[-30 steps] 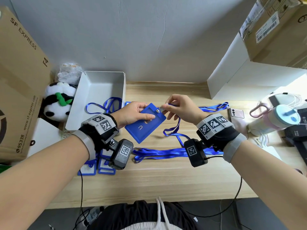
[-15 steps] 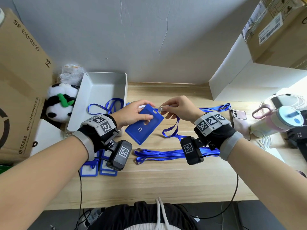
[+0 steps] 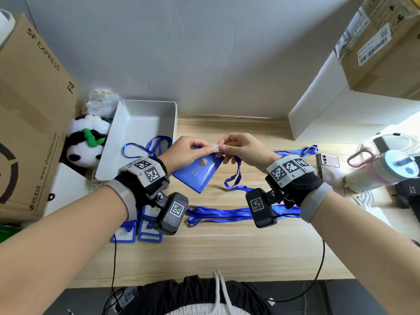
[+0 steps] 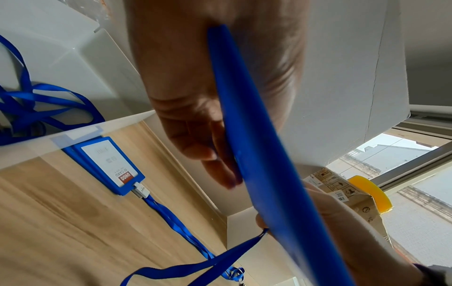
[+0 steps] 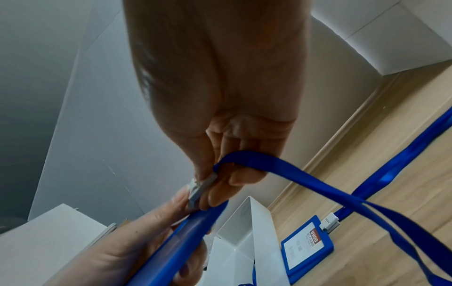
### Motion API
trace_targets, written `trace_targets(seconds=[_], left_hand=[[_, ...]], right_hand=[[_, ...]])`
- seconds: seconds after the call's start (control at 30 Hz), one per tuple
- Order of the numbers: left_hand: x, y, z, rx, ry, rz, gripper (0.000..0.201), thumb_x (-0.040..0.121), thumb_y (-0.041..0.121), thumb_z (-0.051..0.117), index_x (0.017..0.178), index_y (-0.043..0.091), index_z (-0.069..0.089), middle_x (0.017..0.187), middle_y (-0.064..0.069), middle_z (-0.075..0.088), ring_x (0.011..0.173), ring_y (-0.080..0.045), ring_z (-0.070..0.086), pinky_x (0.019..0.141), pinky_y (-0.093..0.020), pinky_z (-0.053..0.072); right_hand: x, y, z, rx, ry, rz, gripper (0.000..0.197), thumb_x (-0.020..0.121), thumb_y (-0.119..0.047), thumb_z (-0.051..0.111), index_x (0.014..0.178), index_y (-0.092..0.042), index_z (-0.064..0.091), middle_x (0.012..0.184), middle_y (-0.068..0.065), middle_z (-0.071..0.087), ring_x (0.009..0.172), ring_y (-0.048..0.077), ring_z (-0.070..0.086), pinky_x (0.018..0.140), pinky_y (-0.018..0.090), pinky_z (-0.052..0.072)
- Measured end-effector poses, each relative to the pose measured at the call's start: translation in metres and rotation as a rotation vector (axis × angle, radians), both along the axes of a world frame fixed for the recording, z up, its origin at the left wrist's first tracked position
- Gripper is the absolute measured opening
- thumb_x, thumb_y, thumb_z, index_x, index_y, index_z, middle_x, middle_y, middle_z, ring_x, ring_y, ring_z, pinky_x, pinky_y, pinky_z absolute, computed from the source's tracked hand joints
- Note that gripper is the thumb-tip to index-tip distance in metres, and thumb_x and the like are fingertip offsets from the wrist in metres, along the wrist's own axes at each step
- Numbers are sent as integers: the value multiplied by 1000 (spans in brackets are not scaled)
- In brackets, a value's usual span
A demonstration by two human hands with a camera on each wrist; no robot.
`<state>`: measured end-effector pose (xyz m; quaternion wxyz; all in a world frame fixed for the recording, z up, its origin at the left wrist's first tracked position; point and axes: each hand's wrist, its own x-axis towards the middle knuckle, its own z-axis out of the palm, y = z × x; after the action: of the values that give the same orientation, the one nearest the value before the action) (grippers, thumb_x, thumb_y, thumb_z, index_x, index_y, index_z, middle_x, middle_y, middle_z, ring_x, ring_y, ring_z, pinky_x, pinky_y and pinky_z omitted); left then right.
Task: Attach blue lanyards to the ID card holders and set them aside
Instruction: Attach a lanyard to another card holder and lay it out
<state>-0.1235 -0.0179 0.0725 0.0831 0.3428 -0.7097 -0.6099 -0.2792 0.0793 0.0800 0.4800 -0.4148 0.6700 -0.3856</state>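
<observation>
My left hand (image 3: 193, 153) grips the top of a blue ID card holder (image 3: 200, 172), lifted above the desk and hanging tilted. My right hand (image 3: 238, 148) pinches the grey clip (image 3: 217, 147) of a blue lanyard (image 3: 235, 176) against the holder's top edge. In the right wrist view the clip (image 5: 201, 188) sits between thumb and forefinger, right on the holder's edge (image 5: 176, 238), and the strap (image 5: 318, 183) trails down to the desk. The left wrist view shows the holder (image 4: 257, 154) edge-on between my fingers.
More blue lanyards (image 3: 218, 213) lie on the wooden desk (image 3: 227, 253) under my wrists. Finished holders (image 3: 136, 230) lie at the left front. A white bin (image 3: 145, 133), a panda toy (image 3: 86, 142), cardboard boxes (image 3: 29, 123), a phone (image 3: 329, 160) and a bottle (image 3: 384, 171) surround the work area.
Both hands have risen slightly and come together. The holder has swung to hang more steeply, and the clip has moved onto its top edge.
</observation>
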Motion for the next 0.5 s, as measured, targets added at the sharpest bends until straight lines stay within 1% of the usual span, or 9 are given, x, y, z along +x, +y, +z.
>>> trace_targets(seconds=[0.07, 0.13, 0.2, 0.27, 0.33, 0.37, 0.4, 0.43, 0.5], left_hand=[[0, -1, -1, -27, 0, -3, 14, 87, 24, 64, 74, 19, 67, 60, 0, 60, 48, 0, 53, 51, -11, 43], [0, -1, 0, -53, -10, -12, 15, 88, 22, 63, 75, 16, 68, 50, 6, 58, 44, 1, 51, 48, -9, 40], [0, 0, 1, -78, -26, -27, 15, 88, 22, 63, 76, 14, 69, 45, 7, 57, 43, 1, 50, 47, -8, 38], [-1, 0, 2, -60, -34, -43, 15, 87, 24, 64, 76, 17, 70, 49, 7, 60, 48, 0, 52, 50, -9, 40], [1, 0, 3, 24, -38, -34, 13, 87, 25, 64, 82, 17, 73, 65, 0, 67, 57, -5, 56, 54, -12, 43], [2, 0, 3, 77, -33, -23, 13, 87, 24, 64, 87, 15, 73, 71, -3, 67, 59, -6, 57, 54, -13, 44], [3, 1, 4, 124, -26, -13, 15, 87, 23, 63, 91, 13, 73, 71, -2, 68, 57, -5, 58, 53, -13, 45], [5, 2, 4, 150, -23, -10, 15, 88, 21, 62, 92, 12, 73, 68, 2, 68, 55, -3, 58, 52, -13, 45], [6, 3, 6, 151, -24, -24, 12, 88, 21, 62, 90, 16, 72, 62, 9, 66, 53, -1, 58, 53, -13, 45]], right_hand=[[0, 0, 1, 13, 15, 5, 11, 95, -13, 51, 90, -9, 60, 78, 2, 67, 55, 4, 59, 51, 13, 43], [0, 0, 0, 14, 49, 12, 13, 94, -16, 55, 96, -5, 62, 78, 2, 68, 57, 4, 59, 53, 13, 45], [0, 1, -2, 12, 78, 23, 14, 92, -16, 58, 97, -4, 64, 77, 1, 67, 57, 1, 59, 54, 13, 45], [0, 2, -3, 10, 71, 24, 11, 92, -15, 58, 93, -7, 64, 76, 0, 67, 55, -1, 58, 54, 13, 46], [-1, 3, -2, 11, 27, 6, 10, 93, -14, 56, 87, -12, 64, 75, 0, 67, 54, -1, 56, 55, 13, 45], [-1, 4, -1, 14, 5, -1, 11, 93, -14, 56, 86, -13, 64, 76, 1, 66, 54, -1, 55, 55, 14, 45], [-2, 5, 0, 18, -11, -3, 12, 94, -15, 55, 87, -13, 64, 76, 1, 66, 54, -1, 55, 55, 14, 45], [-2, 5, 1, 23, -21, 0, 12, 94, -15, 54, 90, -11, 64, 77, 2, 66, 54, -1, 54, 55, 14, 44], [-2, 6, 1, 27, -25, 8, 13, 94, -16, 54, 95, -7, 64, 77, 1, 66, 55, 0, 54, 55, 14, 44]])
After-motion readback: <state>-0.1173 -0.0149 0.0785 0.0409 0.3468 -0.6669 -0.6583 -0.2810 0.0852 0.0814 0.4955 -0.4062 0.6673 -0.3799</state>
